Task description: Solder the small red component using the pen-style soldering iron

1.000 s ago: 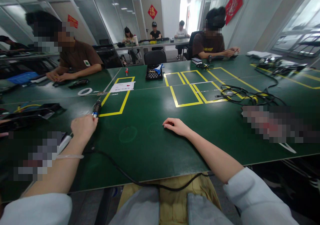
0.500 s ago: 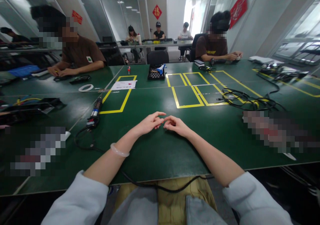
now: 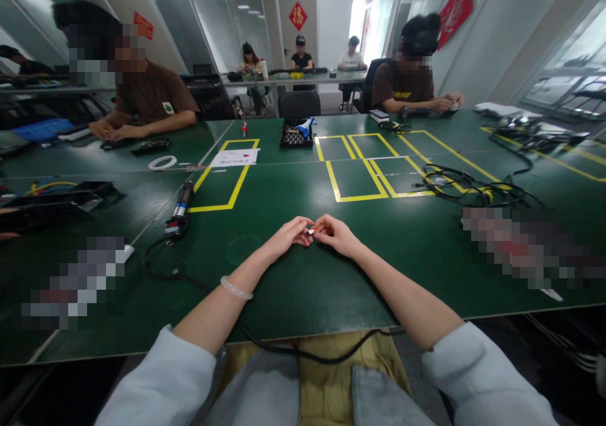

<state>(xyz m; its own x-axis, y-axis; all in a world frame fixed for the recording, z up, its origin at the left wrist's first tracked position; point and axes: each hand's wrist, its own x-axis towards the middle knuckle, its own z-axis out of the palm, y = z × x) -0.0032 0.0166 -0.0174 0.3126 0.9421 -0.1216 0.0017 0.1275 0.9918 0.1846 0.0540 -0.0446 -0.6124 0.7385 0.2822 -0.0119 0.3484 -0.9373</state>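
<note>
left hand [image 3: 290, 236]: fingers curled inward since earlier
grip: pinched with right hand [image 3: 338, 235] on small part [image 3: 310, 231]
drop risk: shallow pinch may slip, surface [image 3: 312, 300] below grip

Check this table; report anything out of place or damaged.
A black cord sags below the front edge of the table, a possible snag. Tangled cables lie untidily across yellow tape lines. No spill or damage stands out.

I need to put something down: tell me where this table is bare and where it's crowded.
Bare green tabletop shows between the left tape outline and the right-hand tape grid, and between the right hand and the coiled black cables. It's crowded at those cables and leftward, around the corded tool.
</note>
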